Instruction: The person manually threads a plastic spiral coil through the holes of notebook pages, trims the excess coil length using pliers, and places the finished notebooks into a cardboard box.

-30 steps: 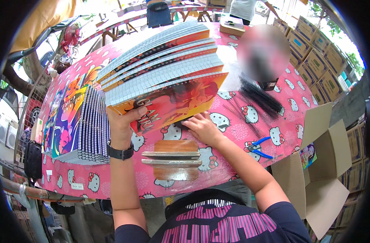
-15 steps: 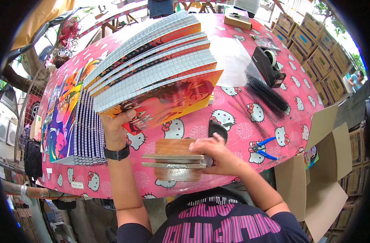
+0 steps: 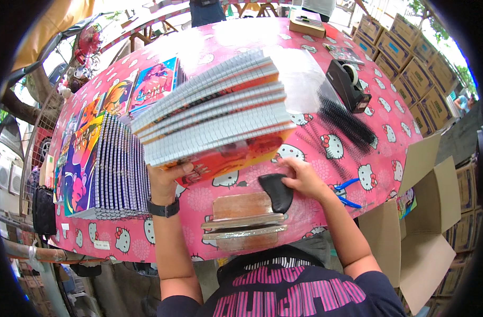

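My left hand (image 3: pixel 166 178) grips a thick stack of notebooks (image 3: pixel 220 132) by its near lower corner. The stack is tilted and fanned, white punched edges upward, with a red and orange illustrated cover at the front. My right hand (image 3: pixel 306 180) has its thumb and fingers closed on the edge of a curved black piece (image 3: pixel 278 194), whose kind I cannot make out. Just beside that piece, a small wooden block (image 3: pixel 242 206) with two raised bars lies near the table's front edge. The right fingertips are partly hidden.
Stacked notebooks (image 3: pixel 122 164) with colourful covers stand at the left of the pink patterned table (image 3: pixel 162 232). On the right lie black spiral coils (image 3: pixel 347 124), blue-handled pliers (image 3: pixel 347 194) and a black tape dispenser (image 3: pixel 347 87). An open cardboard box (image 3: pixel 381 238) stands beyond the right edge.
My left hand has lowered the notebook stack and moved it slightly right. My right hand has left the wooden block and taken hold of the black piece, which has shifted nearer to me.
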### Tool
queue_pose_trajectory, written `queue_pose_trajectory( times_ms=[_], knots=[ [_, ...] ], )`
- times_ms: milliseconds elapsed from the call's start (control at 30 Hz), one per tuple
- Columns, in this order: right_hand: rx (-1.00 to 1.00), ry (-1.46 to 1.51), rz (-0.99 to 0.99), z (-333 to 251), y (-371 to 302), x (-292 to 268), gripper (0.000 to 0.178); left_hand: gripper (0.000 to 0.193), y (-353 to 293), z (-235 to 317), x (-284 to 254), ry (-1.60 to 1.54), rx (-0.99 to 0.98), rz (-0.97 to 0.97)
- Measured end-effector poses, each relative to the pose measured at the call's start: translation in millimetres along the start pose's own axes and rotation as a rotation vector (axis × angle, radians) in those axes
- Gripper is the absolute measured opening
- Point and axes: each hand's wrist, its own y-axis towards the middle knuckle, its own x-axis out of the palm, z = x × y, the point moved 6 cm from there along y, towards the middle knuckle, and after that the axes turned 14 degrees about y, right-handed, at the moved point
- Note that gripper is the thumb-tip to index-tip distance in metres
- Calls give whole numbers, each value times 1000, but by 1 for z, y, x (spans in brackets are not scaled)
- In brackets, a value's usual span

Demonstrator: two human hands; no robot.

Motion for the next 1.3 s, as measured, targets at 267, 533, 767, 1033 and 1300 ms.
queue_pose_trajectory(
  times_ms=[267, 533, 767, 1033, 1300],
  knots=[
    [-262, 70, 107, -51, 3, -33, 91, 62, -20, -69, -17, 149, -155, -180],
    [-211, 565, -26, -35, 34, 20, 94, 89, -31, -47, 8, 11, -158, -144],
    [-241, 654, 77, -48, 40, 20, 88, 82, -28, -43, 14, 95, -98, -25],
    [-452, 201, 151, -70, 30, 6, 99, 100, -45, -69, 26, 192, -84, -65],
    [-600, -537, 205, -158, 15, 2, 96, 96, -56, -82, 20, 191, -168, 22]
  ],
)
